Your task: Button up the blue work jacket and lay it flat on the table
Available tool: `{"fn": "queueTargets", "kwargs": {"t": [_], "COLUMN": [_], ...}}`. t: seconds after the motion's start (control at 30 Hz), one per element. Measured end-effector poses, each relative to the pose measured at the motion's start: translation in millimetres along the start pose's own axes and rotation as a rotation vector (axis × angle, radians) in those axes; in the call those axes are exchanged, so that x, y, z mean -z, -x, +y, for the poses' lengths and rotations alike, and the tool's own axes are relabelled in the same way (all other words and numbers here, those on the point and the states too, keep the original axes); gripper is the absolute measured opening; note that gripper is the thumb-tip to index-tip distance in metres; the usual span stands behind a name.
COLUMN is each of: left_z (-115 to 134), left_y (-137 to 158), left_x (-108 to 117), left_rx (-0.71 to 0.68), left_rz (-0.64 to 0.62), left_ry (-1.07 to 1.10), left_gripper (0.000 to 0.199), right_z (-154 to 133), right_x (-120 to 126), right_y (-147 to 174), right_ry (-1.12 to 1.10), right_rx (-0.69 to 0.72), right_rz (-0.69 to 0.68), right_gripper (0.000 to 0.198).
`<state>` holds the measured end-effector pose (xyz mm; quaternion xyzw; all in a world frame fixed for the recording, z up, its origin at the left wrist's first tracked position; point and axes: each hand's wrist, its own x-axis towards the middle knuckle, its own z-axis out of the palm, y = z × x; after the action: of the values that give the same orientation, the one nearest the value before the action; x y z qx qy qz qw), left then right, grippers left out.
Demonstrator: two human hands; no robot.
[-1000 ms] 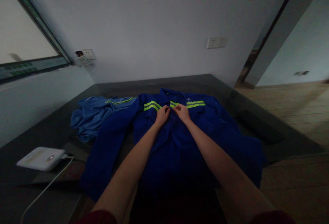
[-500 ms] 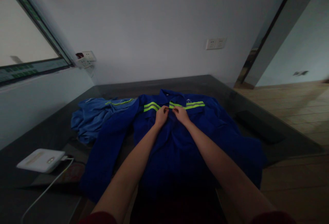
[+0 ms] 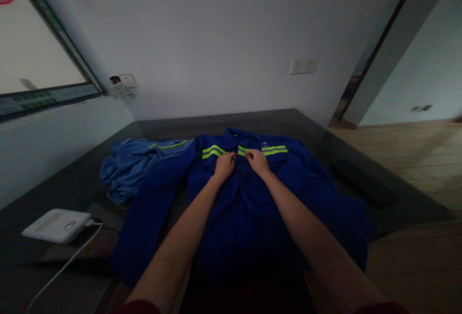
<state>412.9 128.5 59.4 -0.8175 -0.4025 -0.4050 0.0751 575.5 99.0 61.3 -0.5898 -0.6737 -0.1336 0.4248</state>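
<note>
The jacket (image 3: 249, 210) lay with its front side up on the dark table (image 3: 202, 120), directly before the person; its collar (image 3: 249, 139) was toward the wall (image 3: 216, 49), and one sleeve (image 3: 153, 208) came down at the left, beside the lighter garment (image 3: 126, 169).

The left hand (image 3: 224, 166) was nearly closed, with bent fingers and the tips drawn together on the cloth near the middle of the chest, just beside the left stripe (image 3: 212, 151); the right hand (image 3: 257, 162) was also nearly closed, thumb against fingers, and it pinched the cloth across from the left one, in front of the right stripe (image 3: 274, 150); a narrow gap was between the hands, and whether some small part was inside either pinch I could not tell, because the fingers covered it and the light was weak.

For such fine work, in my judgement, each pinch needed to be small and close to the cloth's edge; the two stripes offered a good guide for keeping both sides level, and the left one looked more bent, so a little smoothing there could help; it seemed wise that one hand held steady while the other made the small movement; a strong pull could probably shift the thin cloth, and heavy forearms could add to the folds in the lower front.
</note>
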Motion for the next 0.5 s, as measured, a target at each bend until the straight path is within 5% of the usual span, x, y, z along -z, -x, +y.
{"fn": "queueTargets", "kwargs": {"t": [0.1, 0.27, 0.4, 0.5], "left_z": [0, -5, -13, -16], "left_y": [4, 8, 6, 4], "left_x": [12, 35, 47, 46], "left_rx": [0.062, 0.212, 0.306, 0.304], "left_rz": [-0.036, -0.031, -0.198, -0.325], "left_ry": [-0.238, -0.413, -0.401, -0.398], "left_gripper": [0.032, 0.032, 0.048, 0.042], "right_z": [12, 27, 26, 22], "right_x": [14, 28, 28, 26], "right_y": [0, 2, 2, 1], "right_ry": [0.145, 0.311, 0.325, 0.343], "right_rx": [-0.104, -0.246, -0.267, -0.224], "right_rz": [0.005, -0.059, -0.117, -0.169], "right_gripper": [0.016, 0.04, 0.038, 0.026]}}
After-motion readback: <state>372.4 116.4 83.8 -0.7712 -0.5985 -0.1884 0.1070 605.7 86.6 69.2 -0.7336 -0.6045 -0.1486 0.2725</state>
